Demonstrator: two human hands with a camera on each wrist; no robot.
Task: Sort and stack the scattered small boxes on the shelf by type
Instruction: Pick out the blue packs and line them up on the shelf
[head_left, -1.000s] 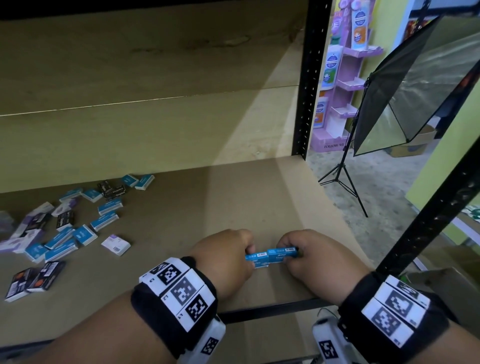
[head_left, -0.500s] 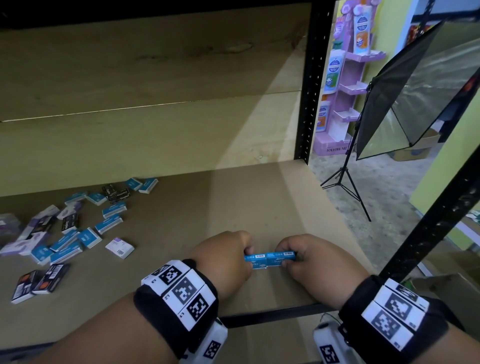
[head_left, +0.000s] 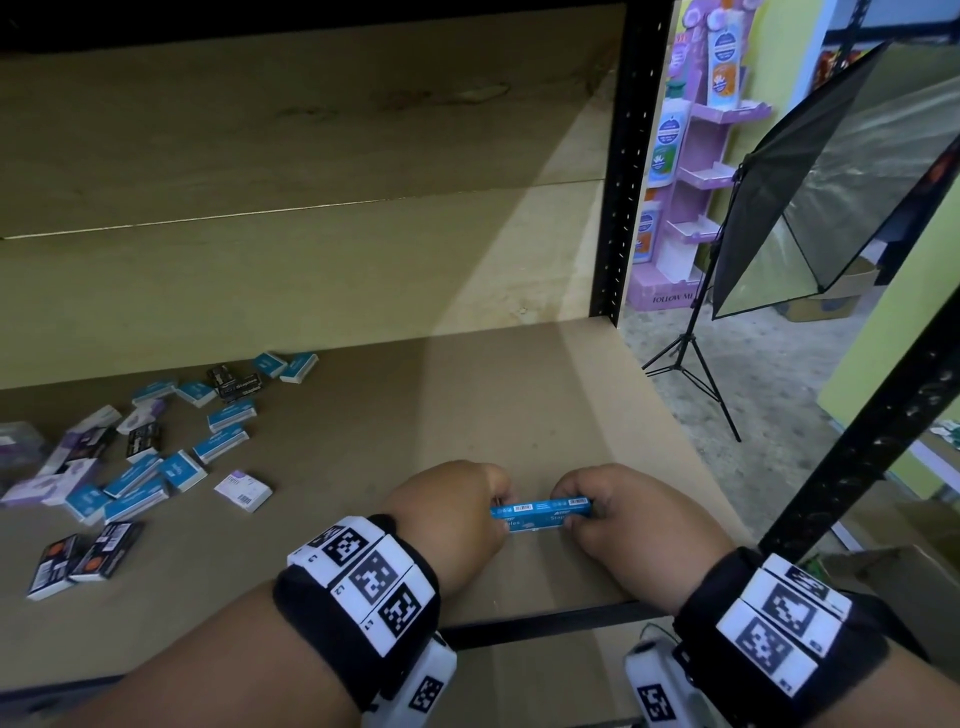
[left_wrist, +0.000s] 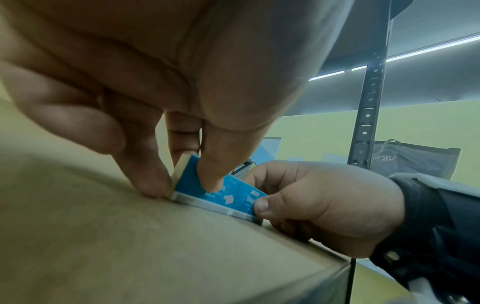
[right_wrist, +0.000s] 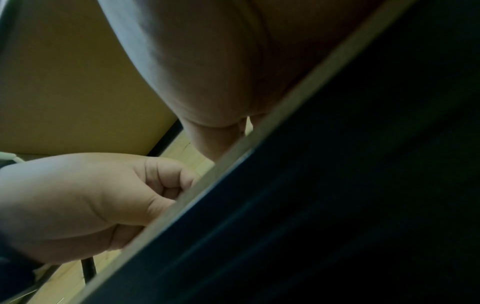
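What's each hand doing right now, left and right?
Left hand: pinching the left end of the blue boxes on the shelf.
Right hand: gripping their right end.

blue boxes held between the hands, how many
2, on edge, end to end on the shelf: left blue box pinched by the left hand, right blue box by the right hand. The hands may hide more.
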